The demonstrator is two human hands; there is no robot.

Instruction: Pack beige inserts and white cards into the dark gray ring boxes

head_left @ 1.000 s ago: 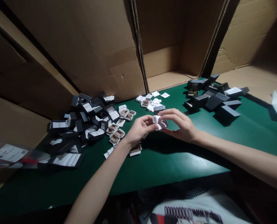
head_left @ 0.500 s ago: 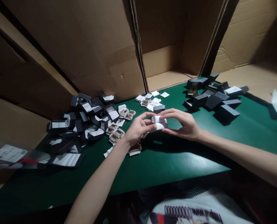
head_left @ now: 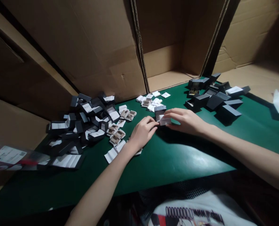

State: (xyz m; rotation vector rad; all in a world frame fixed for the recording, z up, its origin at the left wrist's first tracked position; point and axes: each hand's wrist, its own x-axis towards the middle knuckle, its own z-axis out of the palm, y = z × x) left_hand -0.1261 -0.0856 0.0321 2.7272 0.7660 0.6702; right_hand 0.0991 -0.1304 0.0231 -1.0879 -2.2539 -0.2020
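Note:
Near the middle of the table stands a small dark grey box (head_left: pixel 160 109) with its lid raised. A folded white card insert (head_left: pixel 165 121) is at its front, pinched by the thumb and fingers of my right hand (head_left: pixel 186 121). I cannot tell how far the insert sits inside the box. My left hand (head_left: pixel 144 130) is curled at the front left of the box, fingertips against or very close to its left edge; whatever they pinch, if anything, is hidden. Loose white card inserts (head_left: pixel 116 136) lie left of and partly beneath my left hand.
Many open dark boxes (head_left: pixel 90 119) with white linings are heaped on the left. More dark boxes (head_left: pixel 216 97) form a pile at the back right. White card pieces (head_left: pixel 155 103) lie behind my hands. Large cardboard boxes (head_left: pixel 106 47) border the green table (head_left: pixel 177 166); a clear plastic bag (head_left: pixel 17 157) is far left.
My right hand has brought the white insert down to the front of the grey box. My left hand has let go of the insert and lowered slightly. More of the box's raised lid shows.

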